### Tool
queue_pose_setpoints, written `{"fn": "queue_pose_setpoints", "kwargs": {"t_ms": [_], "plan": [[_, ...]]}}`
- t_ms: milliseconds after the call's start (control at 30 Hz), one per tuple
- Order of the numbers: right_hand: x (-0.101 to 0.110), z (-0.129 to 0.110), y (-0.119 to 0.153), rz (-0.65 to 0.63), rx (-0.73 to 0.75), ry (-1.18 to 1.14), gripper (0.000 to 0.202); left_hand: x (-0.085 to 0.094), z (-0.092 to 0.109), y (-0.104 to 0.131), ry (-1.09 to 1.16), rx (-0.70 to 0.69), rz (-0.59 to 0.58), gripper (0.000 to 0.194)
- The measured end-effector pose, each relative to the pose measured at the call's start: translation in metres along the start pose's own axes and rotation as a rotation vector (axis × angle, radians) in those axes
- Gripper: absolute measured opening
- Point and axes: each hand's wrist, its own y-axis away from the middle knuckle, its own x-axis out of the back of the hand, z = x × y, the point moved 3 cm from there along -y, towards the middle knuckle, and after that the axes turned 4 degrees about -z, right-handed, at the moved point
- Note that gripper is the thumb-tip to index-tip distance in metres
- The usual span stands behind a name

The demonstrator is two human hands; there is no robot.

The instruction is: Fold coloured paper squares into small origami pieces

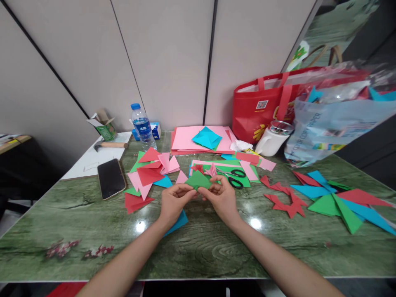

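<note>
A folded green paper is held up between my two hands over the middle of the table. My left hand pinches its lower left edge, thumb in front and fingers behind. On the right side, my right hand grips the same paper, its thumb close to the left thumb. Behind the right hand lie scissors with black handles on green and pink sheets. A blue paper rests on the table beside and partly behind my left wrist. Folded red, pink, green and blue pieces are heaped left of my hands.
Left stand a water bottle, a phone and a hammer. Paper sheets lie at the back. Right are a white mug, a red bag, a plastic bag, red cutouts and coloured folded papers.
</note>
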Motion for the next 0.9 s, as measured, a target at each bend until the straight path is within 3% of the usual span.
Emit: {"fn": "queue_pose_setpoints", "kwargs": {"t_ms": [200,333,667,900], "plan": [[-0.0018,0.0026,0.0002,-0.049,-0.025,-0.02,0.04,-0.0019,0.0016,-0.0005,0.112,0.045,-0.019,0.041],[-0.0021,0.0038,-0.0008,-0.081,-0.023,-0.001,0.037,-0.0017,0.0015,-0.0013,0.139,0.071,-0.039,0.047],[-0.0017,0.0063,-0.001,-0.1,-0.048,-0.021,0.034,-0.0008,0.0009,-0.0022,0.111,0.079,-0.072,0.042],[-0.0004,0.0103,-0.0028,-0.138,-0.069,0.03,0.036,0.001,0.0002,-0.0047,0.068,0.122,-0.236,0.033]]}}
